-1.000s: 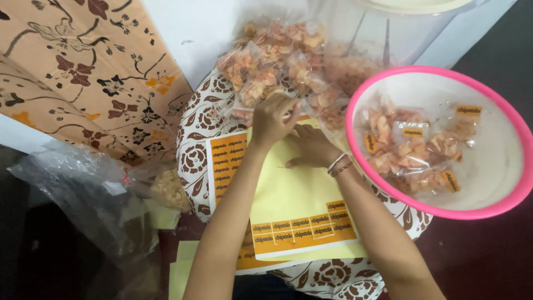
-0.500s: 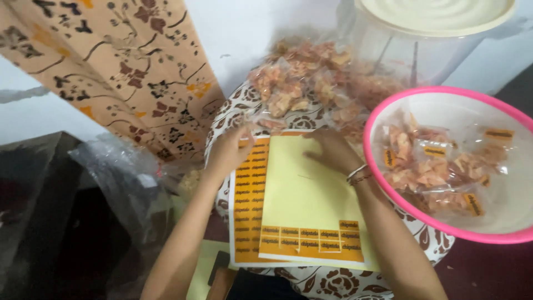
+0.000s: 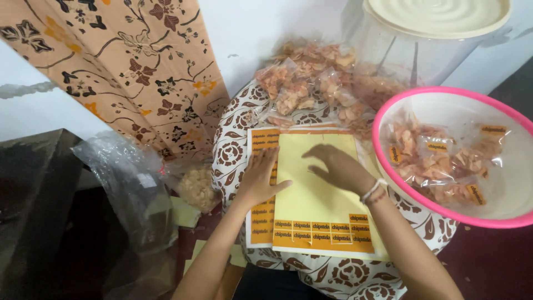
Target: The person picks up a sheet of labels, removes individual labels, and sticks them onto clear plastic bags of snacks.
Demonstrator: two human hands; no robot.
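Head view only, looking straight down. I see my left hand (image 3: 261,180) lying flat and open on the left edge of the pale yellow sticker sheet with orange rectangular labels (image 3: 313,197), fingertips on the orange column, gripping nothing. My right hand (image 3: 338,166) rests palm-down near the sheet's upper middle, fingers spread and loose, also grasping nothing. The sheet sits at centre frame on a white cushion with a brown flower print (image 3: 233,150).

As I judge it, most labels are already peeled off: the big middle of the sheet is bare yellow, with only the left column and a bottom row remaining. At right, the pink-rimmed round plastic basin (image 3: 388,178) holds clear packets of orange snacks that already carry orange labels. Above the sheet, a heap of clear snack packets (image 3: 311,83) shows no labels yet.
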